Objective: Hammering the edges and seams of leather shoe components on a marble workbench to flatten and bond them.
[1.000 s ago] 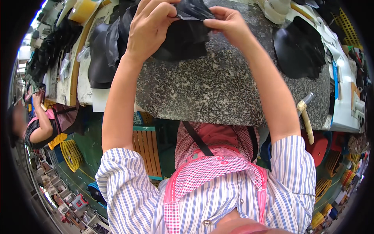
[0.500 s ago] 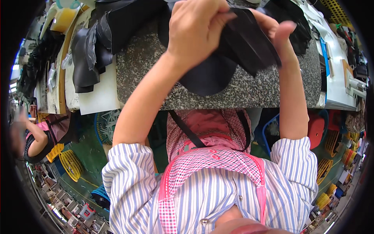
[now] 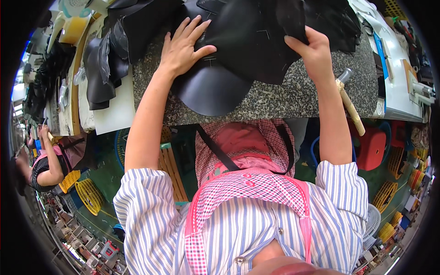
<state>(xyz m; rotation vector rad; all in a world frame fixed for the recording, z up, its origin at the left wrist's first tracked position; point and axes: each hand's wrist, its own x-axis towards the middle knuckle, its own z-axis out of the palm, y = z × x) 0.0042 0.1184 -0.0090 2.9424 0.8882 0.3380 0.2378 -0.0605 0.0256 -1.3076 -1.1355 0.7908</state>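
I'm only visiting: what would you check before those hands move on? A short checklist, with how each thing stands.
1. Left hand spread palm down on the black material: ok.
2. Right hand touching an edge of that material: ok.
3. Right-hand grip firm: cannot tell; it is partly hidden.
4. White marks on the material uncovered: ok, several show.
5. Hammer wholly on the stone slab: not ok; its handle sticks out past the front edge.
6. Rounded black piece within the slab's front edge: ok, though close.

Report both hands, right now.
Left hand: open, spread on the black pieces.
Right hand: closed, pinching a black piece by its edge.
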